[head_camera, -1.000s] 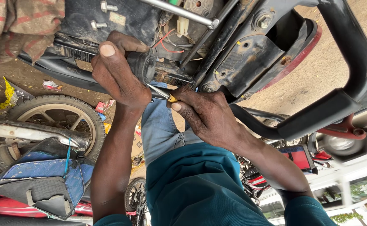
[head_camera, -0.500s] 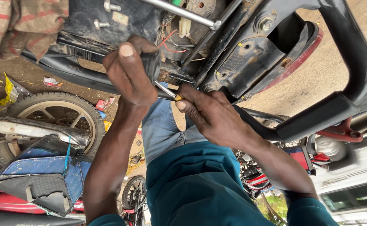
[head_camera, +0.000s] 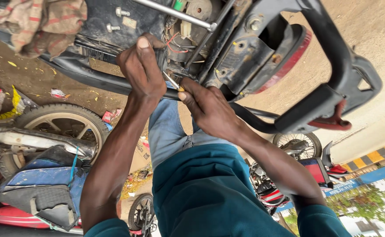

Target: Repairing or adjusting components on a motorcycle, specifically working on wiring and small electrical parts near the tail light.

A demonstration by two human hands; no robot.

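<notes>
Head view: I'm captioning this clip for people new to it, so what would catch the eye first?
At centre, the left hand and right hand meet over a small screwdriver at the exposed red wires in the motorcycle's tail. To the right curves the black grab rail; at lower left lies a spoked wheel.

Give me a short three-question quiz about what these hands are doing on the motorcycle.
1. True or false: the left hand grips the black grab rail.
2. Which hand holds the screwdriver? A) left B) right
3. Fill in: a checked ____ lies on the motorcycle at upper left.

Key: 1. False; it is at the wiring beside the frame. 2. B, the right hand. 3. cloth.
</notes>
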